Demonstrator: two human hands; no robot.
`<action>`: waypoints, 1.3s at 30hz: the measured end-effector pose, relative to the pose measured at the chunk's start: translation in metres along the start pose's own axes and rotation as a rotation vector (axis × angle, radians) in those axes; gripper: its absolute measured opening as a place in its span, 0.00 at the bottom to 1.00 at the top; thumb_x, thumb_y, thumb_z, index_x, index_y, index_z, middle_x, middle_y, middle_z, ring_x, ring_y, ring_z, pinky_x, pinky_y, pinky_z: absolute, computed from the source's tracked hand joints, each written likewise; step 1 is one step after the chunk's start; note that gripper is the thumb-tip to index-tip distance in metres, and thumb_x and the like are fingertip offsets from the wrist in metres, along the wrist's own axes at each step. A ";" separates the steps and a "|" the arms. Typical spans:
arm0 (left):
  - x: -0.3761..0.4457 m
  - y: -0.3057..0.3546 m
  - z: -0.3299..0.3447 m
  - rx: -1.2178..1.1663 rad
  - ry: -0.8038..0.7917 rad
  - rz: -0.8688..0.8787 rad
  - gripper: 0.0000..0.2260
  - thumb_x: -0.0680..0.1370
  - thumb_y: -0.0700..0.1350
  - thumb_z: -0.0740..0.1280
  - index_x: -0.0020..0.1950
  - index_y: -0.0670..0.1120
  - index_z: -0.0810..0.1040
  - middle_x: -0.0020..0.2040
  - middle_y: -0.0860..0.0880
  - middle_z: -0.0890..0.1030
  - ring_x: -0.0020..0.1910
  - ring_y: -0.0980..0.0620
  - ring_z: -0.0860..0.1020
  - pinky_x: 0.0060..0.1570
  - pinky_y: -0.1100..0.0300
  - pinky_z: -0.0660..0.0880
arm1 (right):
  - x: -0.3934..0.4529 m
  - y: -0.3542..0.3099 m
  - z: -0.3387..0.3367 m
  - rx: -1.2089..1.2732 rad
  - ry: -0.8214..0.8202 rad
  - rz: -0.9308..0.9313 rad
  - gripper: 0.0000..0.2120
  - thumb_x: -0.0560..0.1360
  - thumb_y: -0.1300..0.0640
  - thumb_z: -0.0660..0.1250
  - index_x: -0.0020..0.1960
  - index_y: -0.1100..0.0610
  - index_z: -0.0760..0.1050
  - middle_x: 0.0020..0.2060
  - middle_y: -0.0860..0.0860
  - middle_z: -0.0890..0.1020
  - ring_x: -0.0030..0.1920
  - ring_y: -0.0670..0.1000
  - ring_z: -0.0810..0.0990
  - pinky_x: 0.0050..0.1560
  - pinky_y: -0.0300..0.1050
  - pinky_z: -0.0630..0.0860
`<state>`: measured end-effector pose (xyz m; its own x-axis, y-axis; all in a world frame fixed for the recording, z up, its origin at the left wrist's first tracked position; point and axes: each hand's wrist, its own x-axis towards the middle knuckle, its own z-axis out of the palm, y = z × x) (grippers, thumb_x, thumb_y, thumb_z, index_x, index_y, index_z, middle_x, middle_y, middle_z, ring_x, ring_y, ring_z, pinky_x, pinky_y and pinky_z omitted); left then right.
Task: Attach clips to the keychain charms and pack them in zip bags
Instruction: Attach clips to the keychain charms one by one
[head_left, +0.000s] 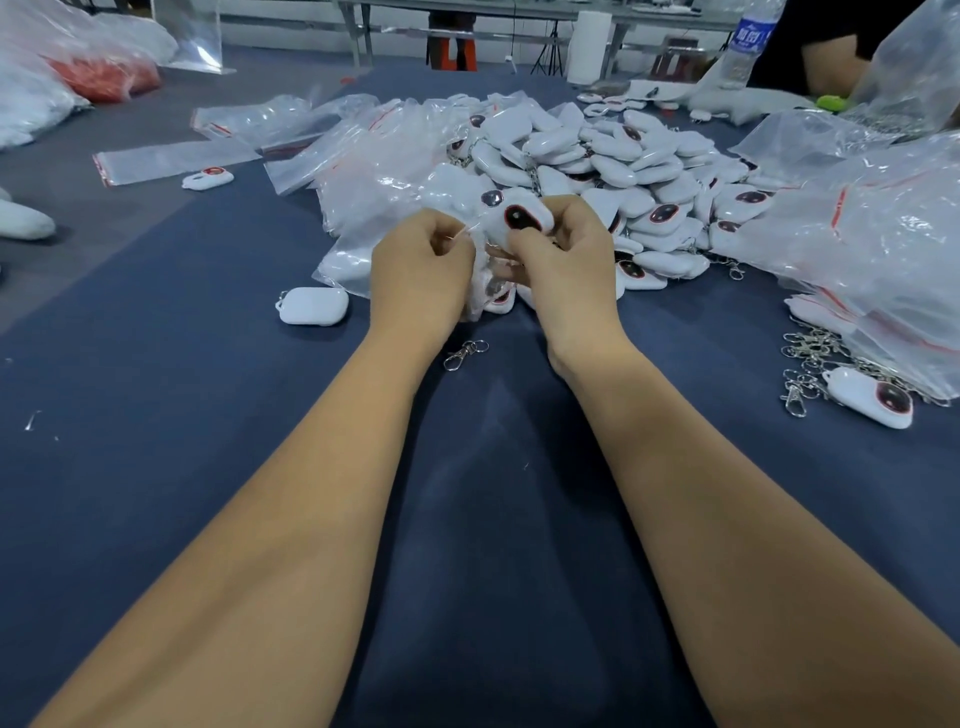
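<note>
Scanning from the left edge, we find loose zip bags (176, 161) lying flat on the blue table (156, 415), a stray charm (208, 178) beside them, and nearer to us a white charm lying face down (313, 305), just left of our left wrist.

Our left hand (422, 270) is curled, fingertips pinching the thin clear edge of a zip bag (480, 244) held up between the two hands. Just right of it, our right hand (563, 260) grips the keychain charm (522, 217), white with a dark oval face, thumb and fingers wrapped round its lower end. The charm stands above the right knuckles, touching the bag's film, its long axis tilted up and slightly right. Whether its clip is already on we cannot tell; the fingers hide that end.

So the bag mouth lies to the left of the charm, and we judge the coming move to be the right hand pushing the charm leftward and down into the opening that the left hand holds. The right hand is the nearer one to the work.

Below the hands a spare clip (466, 353) rests on the cloth. Farther right lies the heap of charms (623, 166), then more clips (810, 364) under the edge of a large bag (883, 260).
</note>
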<state>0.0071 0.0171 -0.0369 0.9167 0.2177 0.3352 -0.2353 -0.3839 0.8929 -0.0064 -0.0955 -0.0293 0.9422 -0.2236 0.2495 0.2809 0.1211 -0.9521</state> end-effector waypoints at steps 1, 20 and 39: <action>0.000 0.001 0.000 -0.024 0.018 -0.002 0.06 0.77 0.43 0.65 0.42 0.52 0.78 0.36 0.55 0.79 0.36 0.55 0.79 0.39 0.63 0.76 | -0.001 0.002 0.000 -0.162 0.018 -0.065 0.04 0.76 0.64 0.68 0.46 0.57 0.75 0.43 0.50 0.79 0.41 0.45 0.79 0.47 0.39 0.78; -0.003 0.009 -0.005 -0.226 0.185 0.072 0.06 0.77 0.42 0.66 0.41 0.47 0.81 0.35 0.55 0.77 0.34 0.60 0.71 0.39 0.68 0.70 | -0.006 0.007 0.005 -0.404 -0.058 -0.123 0.08 0.71 0.56 0.64 0.47 0.44 0.72 0.29 0.39 0.73 0.32 0.45 0.72 0.45 0.55 0.78; 0.002 -0.003 -0.007 0.212 0.068 0.030 0.13 0.76 0.43 0.62 0.60 0.50 0.77 0.51 0.54 0.77 0.49 0.54 0.74 0.48 0.61 0.68 | 0.001 0.020 -0.001 -1.283 -0.205 -0.240 0.17 0.70 0.46 0.67 0.56 0.52 0.77 0.57 0.50 0.71 0.63 0.56 0.65 0.58 0.48 0.59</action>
<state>0.0075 0.0252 -0.0369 0.8846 0.2606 0.3867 -0.1826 -0.5695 0.8014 -0.0005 -0.0939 -0.0482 0.9359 0.0528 0.3484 0.1795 -0.9221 -0.3427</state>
